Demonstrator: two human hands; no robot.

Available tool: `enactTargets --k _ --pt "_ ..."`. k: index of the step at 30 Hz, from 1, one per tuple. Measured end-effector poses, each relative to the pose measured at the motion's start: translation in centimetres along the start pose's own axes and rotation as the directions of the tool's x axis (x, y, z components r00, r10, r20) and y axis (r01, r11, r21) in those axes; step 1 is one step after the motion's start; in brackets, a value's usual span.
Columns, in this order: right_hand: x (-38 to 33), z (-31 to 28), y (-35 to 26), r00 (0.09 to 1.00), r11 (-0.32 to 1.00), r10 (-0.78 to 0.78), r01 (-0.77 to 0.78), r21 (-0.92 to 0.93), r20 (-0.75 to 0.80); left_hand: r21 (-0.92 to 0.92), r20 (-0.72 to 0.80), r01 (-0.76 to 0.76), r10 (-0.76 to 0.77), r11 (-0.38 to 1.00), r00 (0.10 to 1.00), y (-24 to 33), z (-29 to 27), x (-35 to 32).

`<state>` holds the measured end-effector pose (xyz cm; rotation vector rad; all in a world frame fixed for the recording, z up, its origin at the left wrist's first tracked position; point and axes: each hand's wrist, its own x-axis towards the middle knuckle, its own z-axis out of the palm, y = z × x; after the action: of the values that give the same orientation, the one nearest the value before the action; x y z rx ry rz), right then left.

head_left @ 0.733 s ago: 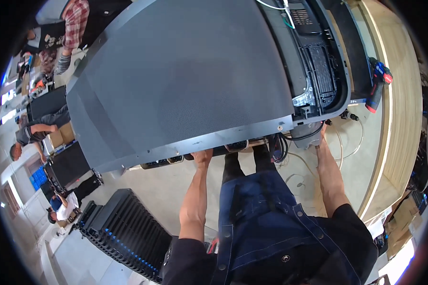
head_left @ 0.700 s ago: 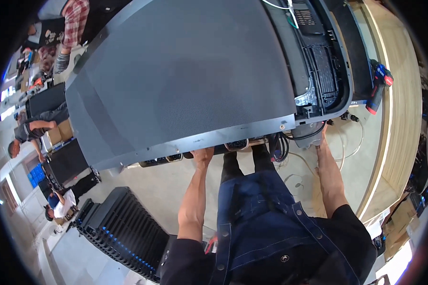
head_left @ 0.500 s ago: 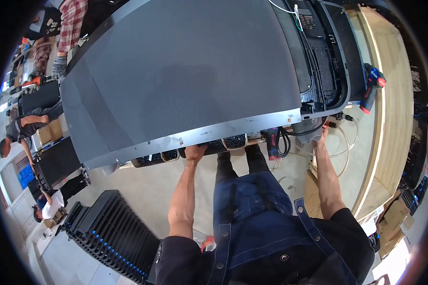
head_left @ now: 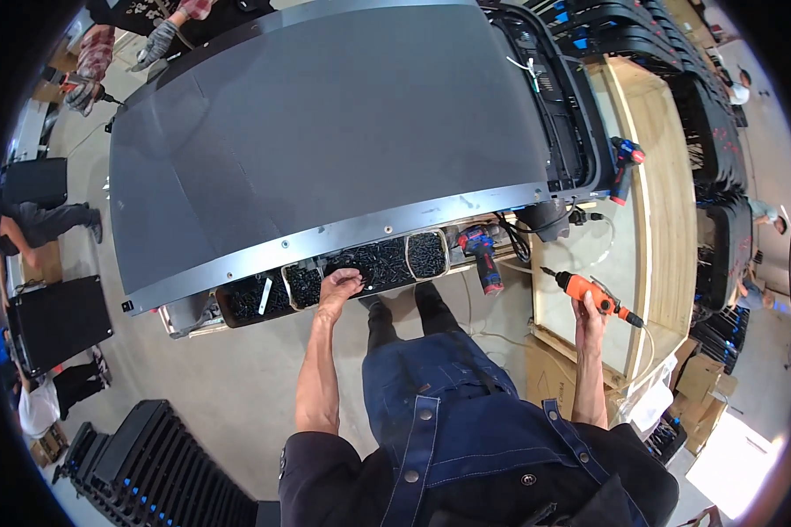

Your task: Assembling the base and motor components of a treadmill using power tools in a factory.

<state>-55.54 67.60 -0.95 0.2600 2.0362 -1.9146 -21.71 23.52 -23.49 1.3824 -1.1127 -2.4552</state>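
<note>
My right hand (head_left: 591,318) is wrapped round an orange pneumatic screwdriver (head_left: 586,292), its dark bit pointing left and a hose running from its rear. My left hand (head_left: 341,285) is over the black screw tray (head_left: 378,283), fingers drawn together; whatever they hold is too small to make out. Dark screws (head_left: 426,255) fill the tray's sections. Above the tray lies a large black panel (head_left: 343,123) with a metal strip (head_left: 325,235) along its near edge, pierced by several holes. A black frame with cables (head_left: 558,105) adjoins the panel's right end.
A blue-and-red cordless drill (head_left: 481,255) hangs beside the tray; another drill (head_left: 624,167) rests by the wooden crate (head_left: 659,176). Black frames (head_left: 149,457) are stacked at lower left. Across the panel, a co-worker's gloved hand (head_left: 83,92) holds an orange tool. Cardboard (head_left: 549,373) stands below the crate.
My right hand has come back from beneath the panel's right end, bringing the orange screwdriver into the open. My left hand has come out from under the panel edge, and more of the screw tray shows.
</note>
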Motion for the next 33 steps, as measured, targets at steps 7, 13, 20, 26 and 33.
enactTargets --k 7,13,20,26,33 --pt "-8.9 -1.1 -5.1 0.994 0.981 -0.078 0.064 0.183 0.070 -0.580 0.306 0.187 0.000 0.793 0.952 -0.1 -0.9 -0.8" --pt "-12.2 2.2 -9.2 0.965 0.910 -0.258 0.230 0.346 0.037 -0.581 0.204 0.208 -0.107 0.787 0.973 0.9 1.1 -1.9" --pt "-13.7 7.1 -10.4 0.985 0.839 -0.173 0.141 0.526 0.013 0.587 -0.178 -0.055 0.195 0.807 0.964 -1.2 -0.4 2.1" --pt "-16.4 7.7 -9.2 0.990 0.918 -0.126 0.089 0.387 0.069 0.966 -0.026 -0.088 0.433 0.242 0.901 -1.7 4.5 1.9" --pt "-18.5 8.5 -9.0 0.975 0.969 -0.070 0.016 0.247 0.212 0.963 0.270 -0.266 0.239 -0.051 0.933 -2.0 0.5 3.5"
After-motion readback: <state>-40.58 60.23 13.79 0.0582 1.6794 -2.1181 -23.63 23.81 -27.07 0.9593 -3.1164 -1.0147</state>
